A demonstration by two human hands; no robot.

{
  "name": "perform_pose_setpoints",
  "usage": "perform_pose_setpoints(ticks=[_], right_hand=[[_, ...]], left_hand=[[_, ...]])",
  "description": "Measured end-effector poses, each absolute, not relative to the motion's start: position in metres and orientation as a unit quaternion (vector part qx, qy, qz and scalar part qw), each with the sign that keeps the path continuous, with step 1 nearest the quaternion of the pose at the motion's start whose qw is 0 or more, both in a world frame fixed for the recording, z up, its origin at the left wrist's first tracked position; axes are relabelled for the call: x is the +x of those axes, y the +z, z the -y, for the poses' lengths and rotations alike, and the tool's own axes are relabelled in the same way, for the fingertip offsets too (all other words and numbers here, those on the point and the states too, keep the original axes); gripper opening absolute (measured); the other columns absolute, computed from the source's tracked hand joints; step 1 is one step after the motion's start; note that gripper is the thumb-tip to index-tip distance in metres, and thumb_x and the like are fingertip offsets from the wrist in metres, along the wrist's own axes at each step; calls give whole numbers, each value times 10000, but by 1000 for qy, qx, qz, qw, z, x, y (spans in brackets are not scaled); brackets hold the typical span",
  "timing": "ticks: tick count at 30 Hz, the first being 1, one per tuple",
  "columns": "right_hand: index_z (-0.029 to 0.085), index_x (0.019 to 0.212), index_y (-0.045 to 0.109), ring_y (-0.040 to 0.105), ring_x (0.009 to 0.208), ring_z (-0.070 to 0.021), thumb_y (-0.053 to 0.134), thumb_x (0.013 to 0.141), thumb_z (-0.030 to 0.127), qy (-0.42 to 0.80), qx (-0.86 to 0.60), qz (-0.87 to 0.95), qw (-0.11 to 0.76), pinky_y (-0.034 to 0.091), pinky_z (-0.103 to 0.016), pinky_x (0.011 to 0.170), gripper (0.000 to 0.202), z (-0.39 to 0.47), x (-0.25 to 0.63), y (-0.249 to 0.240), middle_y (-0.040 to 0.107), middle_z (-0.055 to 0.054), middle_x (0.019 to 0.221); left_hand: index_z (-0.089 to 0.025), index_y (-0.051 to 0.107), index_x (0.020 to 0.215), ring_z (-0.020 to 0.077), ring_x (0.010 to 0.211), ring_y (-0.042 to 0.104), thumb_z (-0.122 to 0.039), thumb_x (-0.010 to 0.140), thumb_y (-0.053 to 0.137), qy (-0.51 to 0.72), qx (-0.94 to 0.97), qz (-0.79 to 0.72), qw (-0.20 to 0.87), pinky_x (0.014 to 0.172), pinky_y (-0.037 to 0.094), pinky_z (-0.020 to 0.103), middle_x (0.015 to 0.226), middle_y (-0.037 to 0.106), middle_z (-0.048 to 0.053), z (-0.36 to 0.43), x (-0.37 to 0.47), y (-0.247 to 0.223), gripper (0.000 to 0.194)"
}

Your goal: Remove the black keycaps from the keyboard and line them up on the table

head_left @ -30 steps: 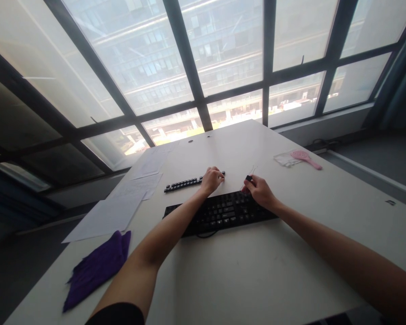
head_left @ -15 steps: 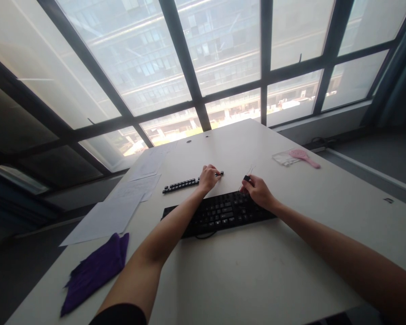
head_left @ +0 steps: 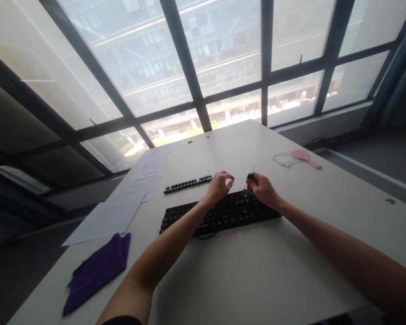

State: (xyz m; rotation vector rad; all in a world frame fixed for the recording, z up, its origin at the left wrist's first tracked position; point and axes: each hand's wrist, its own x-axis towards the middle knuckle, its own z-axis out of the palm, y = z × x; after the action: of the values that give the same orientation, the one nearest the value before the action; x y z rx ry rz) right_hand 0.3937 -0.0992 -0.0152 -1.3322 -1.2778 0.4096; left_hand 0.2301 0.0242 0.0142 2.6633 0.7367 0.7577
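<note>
My left hand is over the upper edge of the black keyboard, with a small gap between thumb and index fingertip and nothing visible in it. My right hand pinches a small black piece with thin wire loops, just above the keyboard's right part. Behind the keyboard, rows of loose black keycaps lie on the white table; my left hand may hide some.
Papers lie along the table's left side, with a purple cloth nearer to me. A pink hairbrush and a clear plastic bag lie at the right. Large windows stand beyond the table.
My left hand has moved right and nearer, away from the keycap row and towards my right hand. My right hand has shifted slightly right with the wire-looped piece.
</note>
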Motion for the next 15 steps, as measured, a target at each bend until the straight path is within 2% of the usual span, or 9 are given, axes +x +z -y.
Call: perform_pose_setpoints(ticks=[3, 7, 11, 15], right_hand=[[197, 725, 535, 495, 624, -146, 536, 875, 287, 172, -572, 577, 557, 372, -270, 612, 175, 100, 394, -16, 570, 14, 652], [196, 698, 511, 444, 616, -137, 539, 858, 275, 161, -580, 597, 530, 337, -261, 594, 181, 99, 395, -18, 527, 30, 625], [188, 715, 546, 456, 621, -140, 549, 868, 290, 162, -588, 626, 485, 334, -263, 603, 185, 99, 395, -18, 569, 16, 652], [196, 743, 542, 481, 638, -151, 535, 900, 285, 127, -586, 664, 447, 334, -264, 616, 180, 105, 393, -14, 596, 0, 687]], left_hand=[[-189, 759, 942, 178, 845, 622, -145, 868, 591, 260, 916, -238, 189, 873, 492, 318, 939, 704, 62, 10, 234, 8, 189], [-191, 755, 940, 166, 814, 623, -86, 844, 559, 271, 908, -233, 218, 824, 494, 287, 924, 708, 51, 32, 235, -3, 243], [-176, 739, 929, 166, 814, 617, -54, 824, 526, 289, 898, -244, 225, 815, 484, 279, 897, 702, 50, 34, 233, -8, 267], [-163, 705, 829, 161, 758, 587, -59, 801, 521, 287, 900, -249, 214, 757, 464, 270, 823, 676, 44, 34, 232, -8, 213]])
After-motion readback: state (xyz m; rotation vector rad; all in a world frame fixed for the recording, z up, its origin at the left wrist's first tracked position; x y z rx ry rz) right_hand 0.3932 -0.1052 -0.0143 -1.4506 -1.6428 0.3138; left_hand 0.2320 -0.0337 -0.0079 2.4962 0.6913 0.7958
